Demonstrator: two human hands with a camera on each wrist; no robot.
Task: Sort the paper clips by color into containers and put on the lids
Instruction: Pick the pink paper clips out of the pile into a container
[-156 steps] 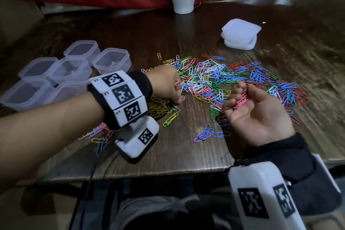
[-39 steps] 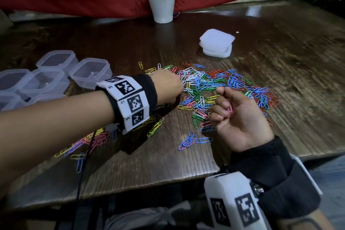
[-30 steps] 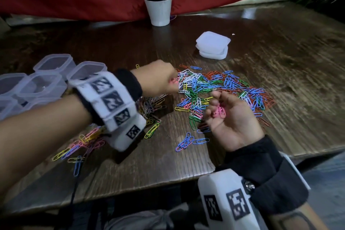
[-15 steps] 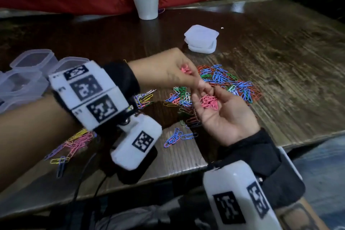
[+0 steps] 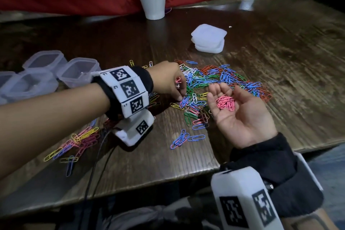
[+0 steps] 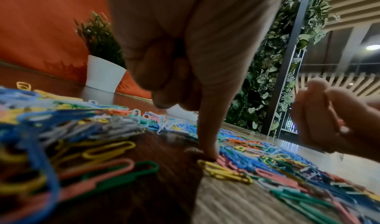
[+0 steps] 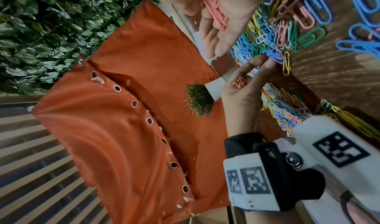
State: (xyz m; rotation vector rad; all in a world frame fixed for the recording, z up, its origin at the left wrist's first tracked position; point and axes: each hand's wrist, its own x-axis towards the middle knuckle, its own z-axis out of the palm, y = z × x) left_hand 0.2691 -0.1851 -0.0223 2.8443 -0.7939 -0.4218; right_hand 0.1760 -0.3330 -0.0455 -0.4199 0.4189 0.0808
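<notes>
Right hand (image 5: 240, 112) palm up, fingers relaxed, cradling pink clips (image 5: 225, 102) lying mostly lengthwise along the palm; left hand (image 5: 169, 80) curled around pink clips, forefinger pressing the pile (image 5: 220, 84) on the table (image 5: 280, 73)

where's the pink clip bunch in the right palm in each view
Head: pink clips lie right of centre in the upturned right hand.
Left wrist: hidden; only that hand's edge shows, far right.
Right wrist: pink clips at top centre, on the palm.
Shared landmark: the white pot.
</notes>
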